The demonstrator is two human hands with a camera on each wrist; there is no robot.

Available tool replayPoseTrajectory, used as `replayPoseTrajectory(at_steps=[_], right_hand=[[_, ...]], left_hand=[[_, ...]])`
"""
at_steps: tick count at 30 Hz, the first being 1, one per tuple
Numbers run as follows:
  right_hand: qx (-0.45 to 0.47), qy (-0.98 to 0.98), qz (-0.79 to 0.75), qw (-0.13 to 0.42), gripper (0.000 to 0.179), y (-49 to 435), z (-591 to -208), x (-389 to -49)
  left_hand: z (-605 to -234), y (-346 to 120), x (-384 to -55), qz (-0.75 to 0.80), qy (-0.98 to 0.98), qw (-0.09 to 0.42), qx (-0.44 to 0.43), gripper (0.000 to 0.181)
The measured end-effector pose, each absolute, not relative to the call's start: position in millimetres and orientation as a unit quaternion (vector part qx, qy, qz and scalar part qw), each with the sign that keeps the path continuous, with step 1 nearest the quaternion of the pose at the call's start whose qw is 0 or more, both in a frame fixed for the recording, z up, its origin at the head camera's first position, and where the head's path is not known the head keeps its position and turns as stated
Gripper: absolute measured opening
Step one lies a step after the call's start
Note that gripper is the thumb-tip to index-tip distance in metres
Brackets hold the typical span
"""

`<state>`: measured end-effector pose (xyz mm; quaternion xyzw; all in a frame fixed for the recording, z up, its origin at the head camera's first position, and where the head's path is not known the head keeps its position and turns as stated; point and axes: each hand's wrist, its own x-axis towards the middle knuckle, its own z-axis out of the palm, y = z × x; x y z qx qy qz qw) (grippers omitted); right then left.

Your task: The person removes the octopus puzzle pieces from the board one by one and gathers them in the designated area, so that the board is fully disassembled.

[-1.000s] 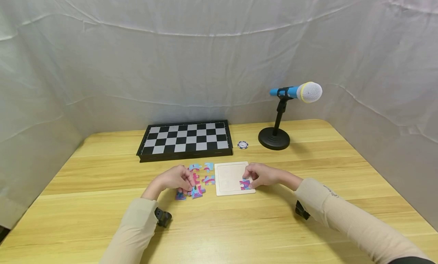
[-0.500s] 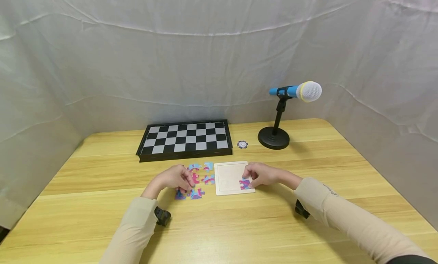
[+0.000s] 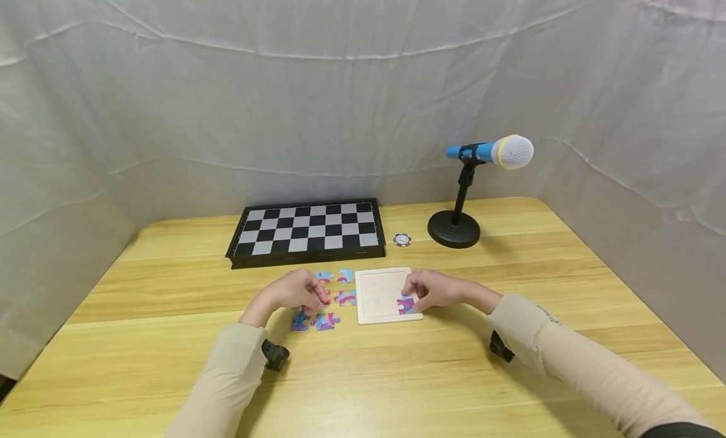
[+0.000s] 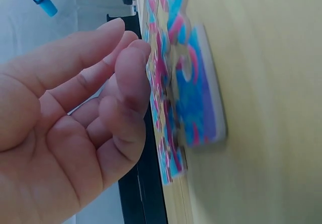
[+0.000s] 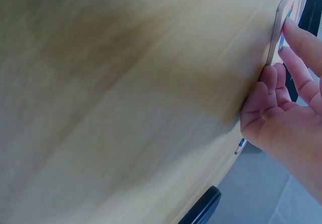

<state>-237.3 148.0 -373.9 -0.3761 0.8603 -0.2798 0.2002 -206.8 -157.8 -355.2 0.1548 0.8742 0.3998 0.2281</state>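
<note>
My left hand [image 3: 296, 291] hovers over several pink, blue and purple jigsaw pieces [image 3: 326, 322] left of the tray. Its fingers are loosely curled, and in the left wrist view no piece shows between thumb and fingers. A purple-edged jigsaw piece [image 4: 198, 98] lies on the table close by it. My right hand [image 3: 435, 288] pinches a jigsaw piece [image 3: 405, 306] between thumb and forefinger, in the near right corner of a shallow, pale wooden puzzle tray [image 3: 377, 319]. In the right wrist view its other fingers curl beside the tray's edge [image 5: 275, 35].
A black-and-white chessboard [image 3: 309, 229] lies at the back, behind the pieces. Right of it is a poker chip [image 3: 402, 239]. A blue microphone [image 3: 482, 152] stands in a black desk stand [image 3: 454, 229] at the back right. Grey cloth [image 3: 340, 110] hangs behind the table.
The jigsaw piece under my left fingertips has been let go beside its neighbours, and the left hand has lifted slightly and shifted right. The right hand has stayed put.
</note>
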Motion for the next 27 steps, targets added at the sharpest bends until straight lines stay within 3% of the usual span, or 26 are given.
replayPoseTrajectory(at_steps=[27], right_hand=[[-0.361, 0.850, -0.314, 0.218, 0.029, 152, -375, -239]], left_hand=[[-353, -110, -215, 0.414, 0.863, 0.225, 0.182, 0.005]])
